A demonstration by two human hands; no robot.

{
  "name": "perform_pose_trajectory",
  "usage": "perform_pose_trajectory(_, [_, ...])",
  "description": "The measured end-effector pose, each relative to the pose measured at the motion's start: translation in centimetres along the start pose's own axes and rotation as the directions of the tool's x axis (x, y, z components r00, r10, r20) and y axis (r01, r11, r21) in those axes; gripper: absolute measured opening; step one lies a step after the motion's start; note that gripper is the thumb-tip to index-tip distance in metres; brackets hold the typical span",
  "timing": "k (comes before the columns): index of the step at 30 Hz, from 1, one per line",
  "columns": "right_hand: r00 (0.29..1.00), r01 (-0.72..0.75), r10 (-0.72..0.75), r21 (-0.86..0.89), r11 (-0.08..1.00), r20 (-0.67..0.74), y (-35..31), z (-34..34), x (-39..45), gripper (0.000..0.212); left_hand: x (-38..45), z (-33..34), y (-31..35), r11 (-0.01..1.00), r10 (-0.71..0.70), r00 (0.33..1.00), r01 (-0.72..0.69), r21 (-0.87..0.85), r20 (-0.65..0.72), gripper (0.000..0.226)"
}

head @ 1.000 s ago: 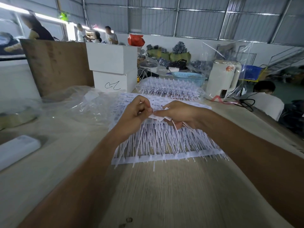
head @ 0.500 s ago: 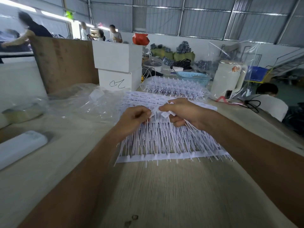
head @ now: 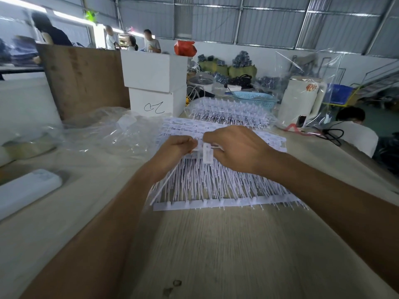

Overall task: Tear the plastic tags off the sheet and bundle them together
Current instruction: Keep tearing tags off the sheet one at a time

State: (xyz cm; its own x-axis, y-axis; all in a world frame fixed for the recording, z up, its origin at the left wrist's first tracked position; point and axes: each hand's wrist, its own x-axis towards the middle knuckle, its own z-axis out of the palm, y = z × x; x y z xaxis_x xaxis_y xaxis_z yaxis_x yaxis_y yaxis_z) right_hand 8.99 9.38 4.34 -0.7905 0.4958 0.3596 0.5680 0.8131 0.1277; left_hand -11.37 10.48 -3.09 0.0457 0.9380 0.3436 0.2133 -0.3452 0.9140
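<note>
A white sheet of plastic tags (head: 218, 186) lies flat on the wooden table (head: 216, 251), its thin tails running toward me to a white strip along the near edge. My left hand (head: 174, 149) is curled over the sheet's left middle and grips a few tags, one long tail trailing down and left. My right hand (head: 235, 145) sits close beside it and pinches a single white tag (head: 208, 153) that hangs from its fingers. The two hands almost touch. The tags under the hands are hidden.
A second heap of tags (head: 228, 112) lies behind the sheet. Crumpled clear plastic (head: 103, 130) is at the left, a white flat object (head: 28, 188) near the left edge. Two stacked white boxes (head: 153, 83), a brown board (head: 82, 78), a person (head: 356, 132) at right.
My hands have come closer together over the sheet. The right hand now holds a tag hanging upright from its fingers. The camera view has shifted slightly.
</note>
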Motion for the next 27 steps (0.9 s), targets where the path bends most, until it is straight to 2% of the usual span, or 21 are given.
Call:
perform_pose_trajectory(2, [0.996,0.073,-0.075,-0.05,0.996,-0.044,-0.9,-1.0,0.2,0.009,0.0,-0.2,-0.3,1.0,0.004,0.999,-0.004,0.006,-0.038,0.026])
perform_pose_trajectory(3, [0.996,0.039,-0.037,0.026,0.999,-0.077,-1.0,-1.5,0.5,0.011,0.0,-0.3,-0.2,1.0,0.024,0.998,-0.023,0.02,-0.06,0.027])
perform_pose_trajectory(5, [0.987,-0.104,0.135,0.293,0.95,-0.086,-0.3,-2.3,1.1,0.016,-0.1,-0.4,0.1,0.996,0.073,0.993,-0.069,0.05,-0.092,0.031])
perform_pose_trajectory(7, [0.957,-0.23,0.289,0.582,0.78,-0.009,0.7,-2.6,1.2,0.02,-0.4,-0.3,0.4,0.992,0.112,0.991,-0.106,0.073,-0.074,0.033])
perform_pose_trajectory(9, [0.922,-0.322,0.369,0.756,0.57,0.114,1.6,-2.0,1.0,0.019,-0.6,-0.2,0.5,0.989,0.116,0.993,-0.112,0.096,-0.033,0.028])
perform_pose_trajectory(11, [0.89,-0.405,0.406,0.766,0.5,0.205,2.3,-0.8,0.9,0.018,-0.7,-0.2,0.5,0.987,0.117,0.993,-0.119,0.107,0.019,0.023])
perform_pose_trajectory(14, [0.837,-0.525,0.435,0.708,0.472,0.331,2.7,0.9,1.2,0.027,-0.7,-0.5,0.5,0.984,0.116,0.991,-0.124,0.124,0.069,0.019])
perform_pose_trajectory(16, [0.829,-0.552,0.4,0.684,0.476,0.391,2.5,1.5,1.7,0.03,-0.8,-0.7,0.3,0.986,0.117,0.989,-0.127,0.11,0.093,0.013])
perform_pose_trajectory(19, [0.823,-0.568,0.351,0.644,0.513,0.447,2.0,2.1,2.6,0.03,-0.8,-1.1,-0.3,0.986,0.145,0.988,-0.148,0.072,0.044,0.008])
perform_pose_trajectory(24, [0.801,-0.595,0.295,0.633,0.495,0.521,2.4,2.0,2.7,0.029,-0.8,-1.3,-0.1,0.977,0.208,0.978,-0.208,0.041,-0.003,0.011])
perform_pose_trajectory(27, [0.781,-0.624,0.271,0.681,0.382,0.563,2.4,2.5,2.4,0.03,-0.6,-1.1,0.1,0.974,0.226,0.974,-0.225,0.038,-0.005,0.007])
